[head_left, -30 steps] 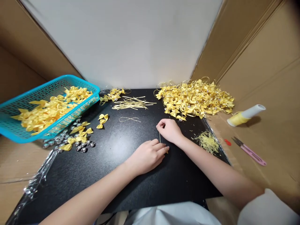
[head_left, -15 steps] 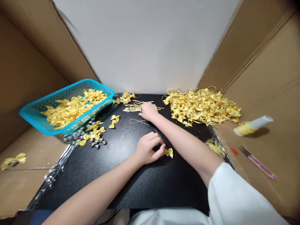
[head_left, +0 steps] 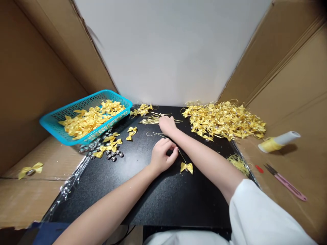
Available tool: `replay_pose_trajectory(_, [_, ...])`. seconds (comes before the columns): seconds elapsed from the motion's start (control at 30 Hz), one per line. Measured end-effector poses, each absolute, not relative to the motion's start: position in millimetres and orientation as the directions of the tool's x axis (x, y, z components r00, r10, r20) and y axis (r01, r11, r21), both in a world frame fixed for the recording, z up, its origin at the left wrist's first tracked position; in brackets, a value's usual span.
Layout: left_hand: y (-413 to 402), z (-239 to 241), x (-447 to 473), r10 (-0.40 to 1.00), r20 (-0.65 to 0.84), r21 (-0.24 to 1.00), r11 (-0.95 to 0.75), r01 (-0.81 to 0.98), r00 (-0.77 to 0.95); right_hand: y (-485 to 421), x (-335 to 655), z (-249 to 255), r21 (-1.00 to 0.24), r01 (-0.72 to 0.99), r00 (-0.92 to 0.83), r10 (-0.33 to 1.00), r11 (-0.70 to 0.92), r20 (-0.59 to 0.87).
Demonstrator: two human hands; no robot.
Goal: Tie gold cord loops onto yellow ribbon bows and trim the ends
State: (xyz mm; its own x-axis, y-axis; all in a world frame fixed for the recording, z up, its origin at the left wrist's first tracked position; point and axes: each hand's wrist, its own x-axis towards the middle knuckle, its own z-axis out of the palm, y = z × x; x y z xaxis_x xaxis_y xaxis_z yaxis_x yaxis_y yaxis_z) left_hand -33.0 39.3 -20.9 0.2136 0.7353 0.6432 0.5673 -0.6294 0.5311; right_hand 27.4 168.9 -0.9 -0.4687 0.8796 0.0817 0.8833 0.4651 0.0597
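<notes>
yellow bow (head_left: 186, 168) with a bell at its middle lies on the black desk (head_left: 143, 204), between the left hand (head_left: 164, 154) and the right forearm. a thin cord (head_left: 182, 156) runs from it up to the left hand, whose thumb and forefinger curl together and seem to pinch its far end. the right hand (head_left: 167, 125) reaches over to the cut strands (head_left: 150, 119) near the back wall; its fingertips are hidden, so i cannot tell whether it has gripped 1.

judging by how things lie, this bow has its bell and cord, but no closed loop shows on it, so it looks partway made. the large heap (head_left: 224, 120) at the right back, bows with bells and loops, looks like finished work, and a small group (head_left: 143, 110) by the basket seems to match it. plenty appears left: the blue basket (head_left: 46, 121) holds many bows, seemingly plain, loose bells (head_left: 112, 156) and more bows lie beside it, and the bunch of cut strands looks unused. thread clippings (head_left: 238, 164) and pink snips (head_left: 288, 185) lie at the right, neither hand touching them.
</notes>
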Motion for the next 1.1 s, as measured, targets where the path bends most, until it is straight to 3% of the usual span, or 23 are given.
replay_pose_trajectory(0.27, [47,-21,-38,0.773,0.616,0.541,-0.553,0.634,0.15,171,48,-1,0.021,0.885,-0.464,0.881,0.464,0.092])
replay_pose_trajectory(0.53, [45,-22,-38,0.796,0.582,0.524,-0.524,0.671,0.166,166,50,0,0.097,0.836,-0.548,0.826,0.54,0.134])
replay_pose_trajectory(0.77, [51,-24,-39,0.791,0.61,0.384,-0.234,0.893,-0.055,119,113,11,0.187,0.814,-0.58,0.765,0.55,0.278])
replay_pose_trajectory(0.87, [54,-24,-41,0.79,0.614,0.274,-0.205,0.94,-0.006,94,140,12,0.206,0.808,-0.589,0.748,0.552,0.307])
replay_pose_trajectory(0.97, [54,-19,-40,0.797,0.591,0.199,-0.295,0.935,0.125,75,158,10,0.209,0.792,-0.61,0.73,0.574,0.307])
replay_pose_trajectory(1.1, [49,-11,-35,0.813,0.529,0.18,-0.389,0.904,0.244,56,168,7,0.174,0.768,-0.638,0.712,0.617,0.291])
